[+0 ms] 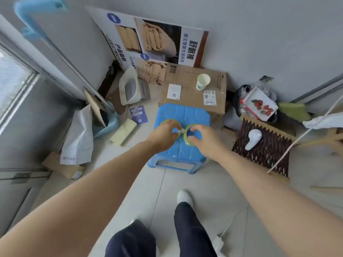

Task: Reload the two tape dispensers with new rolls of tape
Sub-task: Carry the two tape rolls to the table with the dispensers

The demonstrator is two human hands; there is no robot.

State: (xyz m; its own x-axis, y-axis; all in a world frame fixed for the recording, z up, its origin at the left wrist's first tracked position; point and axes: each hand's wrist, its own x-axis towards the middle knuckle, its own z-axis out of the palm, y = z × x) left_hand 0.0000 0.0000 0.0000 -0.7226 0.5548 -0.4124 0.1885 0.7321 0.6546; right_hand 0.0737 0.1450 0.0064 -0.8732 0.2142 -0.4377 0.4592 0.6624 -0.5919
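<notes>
Two greenish rolls of clear tape lie side by side on top of a blue plastic stool (pixel 183 113). My left hand (pixel 164 135) covers the left tape roll (pixel 179 133), fingers curled around its rim. My right hand (pixel 203 139) grips the right tape roll (pixel 186 132), with the thumb on its near edge and fingers over the far rim. The rolls almost touch in the middle. No tape dispenser is recognisable in view.
A cardboard box (pixel 191 89) with a paper cup (pixel 202 82) stands behind the stool. A dark lattice mat (pixel 265 145) with a white object lies at the right. Bags, a poster and a white bin crowd the left corner. My legs stand on pale floor tiles.
</notes>
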